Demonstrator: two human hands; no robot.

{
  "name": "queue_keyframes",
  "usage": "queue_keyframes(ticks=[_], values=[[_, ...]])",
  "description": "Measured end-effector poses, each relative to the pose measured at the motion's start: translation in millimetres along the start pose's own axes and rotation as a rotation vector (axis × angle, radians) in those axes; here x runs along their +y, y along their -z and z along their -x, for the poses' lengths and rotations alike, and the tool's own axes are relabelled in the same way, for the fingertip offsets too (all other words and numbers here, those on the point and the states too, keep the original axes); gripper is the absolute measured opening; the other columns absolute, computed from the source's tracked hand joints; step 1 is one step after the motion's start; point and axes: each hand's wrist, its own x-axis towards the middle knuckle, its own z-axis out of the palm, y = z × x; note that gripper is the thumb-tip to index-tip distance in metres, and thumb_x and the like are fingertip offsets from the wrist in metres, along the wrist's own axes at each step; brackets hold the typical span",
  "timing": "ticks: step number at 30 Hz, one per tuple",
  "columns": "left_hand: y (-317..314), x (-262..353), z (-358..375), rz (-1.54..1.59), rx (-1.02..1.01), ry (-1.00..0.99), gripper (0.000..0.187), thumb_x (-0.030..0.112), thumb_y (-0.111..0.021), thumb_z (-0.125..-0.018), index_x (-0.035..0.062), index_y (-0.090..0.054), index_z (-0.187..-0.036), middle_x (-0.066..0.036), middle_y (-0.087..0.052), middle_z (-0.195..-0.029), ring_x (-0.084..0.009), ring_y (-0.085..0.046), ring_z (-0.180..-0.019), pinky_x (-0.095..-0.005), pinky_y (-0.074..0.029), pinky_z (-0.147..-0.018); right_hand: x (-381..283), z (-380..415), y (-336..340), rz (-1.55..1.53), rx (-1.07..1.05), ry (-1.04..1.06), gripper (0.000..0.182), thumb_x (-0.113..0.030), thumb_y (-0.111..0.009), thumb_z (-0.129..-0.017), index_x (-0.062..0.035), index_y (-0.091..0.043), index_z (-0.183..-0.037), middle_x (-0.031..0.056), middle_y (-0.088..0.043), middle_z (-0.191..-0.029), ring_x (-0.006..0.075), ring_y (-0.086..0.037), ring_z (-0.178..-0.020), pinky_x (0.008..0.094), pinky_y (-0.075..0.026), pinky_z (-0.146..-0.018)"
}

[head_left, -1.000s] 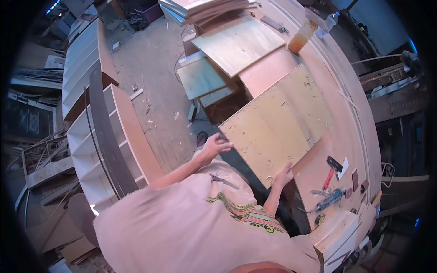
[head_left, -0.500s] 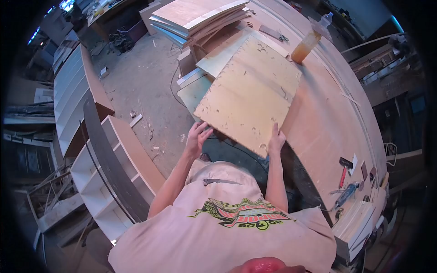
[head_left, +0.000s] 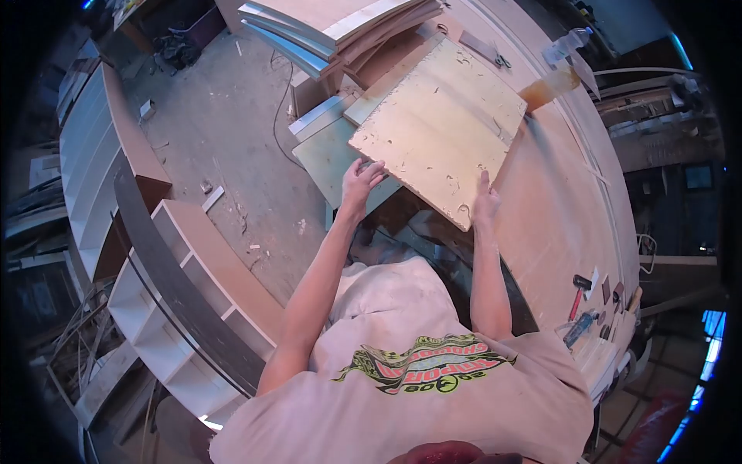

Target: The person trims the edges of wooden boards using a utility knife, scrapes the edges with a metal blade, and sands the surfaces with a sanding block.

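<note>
Panel: plywood panel (head_left: 440, 131) lies ahead of both hands, long axis running away up the table (head_left: 556, 224).
Left hand (head_left: 362, 179): fingers curled over near-left corner.
Right hand (head_left: 485, 203): fingers flat at near-right edge.
Nearer: neither.

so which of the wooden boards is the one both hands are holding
The pale yellowish square board speckled with gouges, gripped at its near edge by the left hand and right hand. The stacked boards beyond lie untouched.

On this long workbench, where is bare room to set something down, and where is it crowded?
The bare stretch of the workbench lies between the board that both hands hold and the hand tools at the near end. It is crowded at the far end: stacked panels, a bottle.
</note>
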Motion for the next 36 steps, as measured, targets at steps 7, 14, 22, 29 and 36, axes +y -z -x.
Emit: queue_keyframes(ticks=[7, 14, 22, 29, 36], values=[[-9, 10, -58, 0.015, -0.014, -0.018, 0.059, 0.022, -0.065, -0.085, -0.0125, -0.039, -0.126, -0.014, -0.059, -0.107, -0.0174, -0.061, -0.093, -0.0268, -0.051, -0.084, -30, -28, -35, 0.011, 0.0, -0.113, 0.06, -0.051, -0.065, -0.084, 0.0093, -0.064, -0.086, 0.0055, -0.06, -0.071, 0.0152, -0.055, -0.068, 0.031, -0.046, -0.061], [4, 32, -81, -0.042, -0.083, 0.108, 0.065, 0.025, -0.063, -0.088, -0.0119, -0.033, -0.133, -0.014, -0.059, -0.111, -0.0193, -0.061, -0.097, -0.0289, -0.051, -0.084, -14, -41, -55, 0.038, 0.029, 0.075, 0.057, -0.049, -0.062, -0.086, 0.0063, -0.065, -0.1, 0.0151, -0.067, -0.089, 0.0238, -0.063, -0.082, 0.0341, -0.049, -0.074], [102, 128, -74, -0.601, -0.697, 0.651, 0.058, 0.034, -0.053, -0.093, 0.002, -0.037, -0.139, -0.016, -0.064, -0.108, -0.0211, -0.062, -0.101, -0.0334, -0.047, -0.09, -32, -31, 20, 0.939, 0.315, 0.023, 0.04, -0.046, -0.059, -0.083, -0.0094, -0.07, -0.095, 0.0156, -0.066, -0.084, 0.0313, -0.064, -0.085, 0.0393, -0.048, -0.077], [214, 113, -192, -1.19, -0.498, 0.651, 0.041, 0.031, -0.054, -0.092, 0.0027, -0.055, -0.121, -0.011, -0.069, -0.094, -0.017, -0.064, -0.088, -0.0305, -0.047, -0.081, 6, 117, -26, 0.459, 0.661, -0.412, 0.036, -0.04, -0.065, -0.08, -0.0055, -0.07, -0.089, 0.0157, -0.068, -0.086, 0.0297, -0.066, -0.085, 0.0378, -0.049, -0.077], [325, 29, -347, -1.643, -0.755, 0.675, 0.043, 0.035, -0.057, -0.09, 0.0059, -0.054, -0.122, -0.01, -0.067, -0.101, -0.0198, -0.062, -0.094, -0.0367, -0.046, -0.083, 223, 291, -220, 0.334, 0.102, -0.868, 0.039, -0.04, -0.066, -0.078, -0.0028, -0.069, -0.089, 0.0163, -0.069, -0.089, 0.0312, -0.066, -0.088, 0.0392, -0.05, -0.077]])
